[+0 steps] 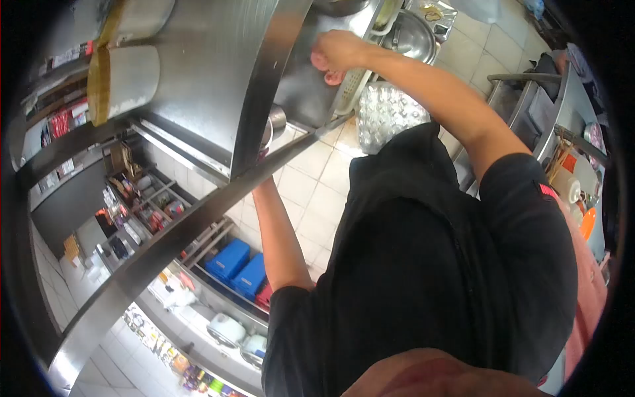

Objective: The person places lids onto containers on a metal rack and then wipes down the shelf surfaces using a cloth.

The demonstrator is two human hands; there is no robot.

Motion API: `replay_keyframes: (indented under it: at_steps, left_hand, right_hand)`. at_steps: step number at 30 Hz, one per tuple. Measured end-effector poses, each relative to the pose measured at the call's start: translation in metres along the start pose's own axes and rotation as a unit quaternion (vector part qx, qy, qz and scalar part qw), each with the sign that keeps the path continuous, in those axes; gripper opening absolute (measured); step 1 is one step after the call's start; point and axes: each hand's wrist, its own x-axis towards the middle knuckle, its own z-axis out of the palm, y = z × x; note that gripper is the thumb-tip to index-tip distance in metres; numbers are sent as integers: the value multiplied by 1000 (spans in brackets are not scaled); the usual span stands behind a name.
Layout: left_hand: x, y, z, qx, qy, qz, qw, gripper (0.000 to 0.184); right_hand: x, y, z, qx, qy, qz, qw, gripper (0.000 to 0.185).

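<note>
My right hand [338, 51] reaches over a steel counter [301, 86] at the top of the view. Its fingers are curled down round soft pink rounded pieces [334, 77], possibly meat; their exact kind is unclear. An off-white plastic basket [352, 94] stands beside that wrist, on the counter's near edge. My left forearm [276, 231] runs up behind a steel bar [198, 218], which hides most of the hand. Just above where the left hand disappears is a shiny metal container [276, 120] with a thin handle. Whether the left hand touches it cannot be seen.
A steel bowl [411, 38] sits beyond the basket. Clear bumpy plastic trays [390, 122] are stacked in front of my body. Steel shelving and posts cross the left side. Blue bins [229, 259] stand on a low rack, and a cluttered counter [574, 155] lies right.
</note>
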Motion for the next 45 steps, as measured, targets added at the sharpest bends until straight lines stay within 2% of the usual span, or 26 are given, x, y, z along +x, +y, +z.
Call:
replay_keyframes:
  at_steps: [1, 2, 5, 6, 9, 10, 11, 12, 14, 16, 18, 19, 22, 23, 25, 26, 27, 29, 32, 35, 36, 39, 40, 42, 44, 45]
  left_hand:
    - [14, -16, 7, -158, -3, -107, 982, 5]
    - [27, -32, 14, -309, 27, -211, 927, 7]
    - [28, 61, 57, -312, 66, -243, 916, 7]
    - [34, 52, 65, -325, 45, -228, 917, 4]
    - [42, 51, 85, -120, -85, -79, 986, 9]
    - [48, 39, 79, 241, -154, 190, 939, 13]
    - [56, 27, 86, 82, -143, 69, 984, 13]
    - [65, 11, 100, -80, -129, -57, 987, 12]
    - [69, 39, 119, -321, -44, -315, 892, 14]
    - [77, 15, 122, -98, -140, -64, 983, 11]
    - [85, 9, 128, -77, -171, -20, 982, 12]
    - [87, 14, 134, -173, -158, -107, 966, 13]
    - [76, 53, 138, -325, -90, -262, 904, 16]
    - [73, 69, 139, -354, -66, -294, 885, 17]
    - [79, 31, 131, -203, -153, -133, 958, 20]
    - [80, 31, 132, -201, -157, -131, 958, 21]
    - [81, 31, 134, -198, -161, -130, 958, 21]
    - [79, 63, 138, -337, -88, -293, 890, 22]
    - [85, 51, 134, -335, -107, -305, 885, 22]
    - [81, 48, 127, -347, -132, -277, 886, 20]
    - [77, 53, 125, -349, -128, -277, 886, 19]
    - [54, 69, 114, -359, -111, -262, 889, 20]
    - [46, 68, 108, -366, -101, -247, 892, 20]
    - [27, 72, 92, -350, -59, -249, 901, 21]
    - [-3, 89, 76, -305, 4, -287, 908, 22]
    - [-20, 73, 67, -298, -1, -289, 910, 23]
  right_hand:
    - [-17, 9, -4, 99, 123, 6, 987, 9]
    - [-33, 15, -5, 196, 240, 11, 951, 7]
    - [-78, 20, -4, 290, 316, 36, 903, 11]
    - [-88, 28, 6, 364, 299, 61, 880, 14]
    - [-106, 43, 30, 535, 415, 82, 731, 21]
    - [-108, 49, 23, 515, 455, 135, 714, 24]
    - [-112, 55, 15, 529, 470, 150, 691, 26]
    - [-119, 50, -13, 541, 485, 166, 667, 30]
    - [-104, 63, -38, 591, 494, 130, 625, 29]
    - [-60, 116, -58, 657, 477, 18, 583, 28]
    - [-75, 97, -83, 640, 393, 110, 651, 16]
    - [-84, 86, -95, 626, 346, 154, 681, 13]
    - [-91, 71, -108, 446, 346, 278, 777, 18]
    - [-79, 77, -98, 480, 336, 256, 769, 20]
    - [-45, 94, -59, 546, 313, 212, 748, 41]
    - [-50, 75, -54, 488, 424, 144, 749, 20]
    - [-50, 67, -51, 491, 412, 143, 754, 24]
    - [-39, 58, -42, 499, 386, 141, 763, 33]
    - [0, 78, -25, 374, 449, 142, 799, 50]
    - [-9, 87, -21, 410, 449, 158, 778, 66]
    - [-11, 92, -18, 398, 462, 182, 772, 60]
    - [-35, 89, -16, 597, 498, 146, 612, 51]
    - [-44, 84, -18, 677, 507, 113, 521, 34]
    - [-82, 71, -11, 792, 384, 52, 472, 27]
    - [-103, 49, 11, 818, 345, 69, 456, 21]
    - [-104, 38, 29, 793, 370, 114, 471, 19]
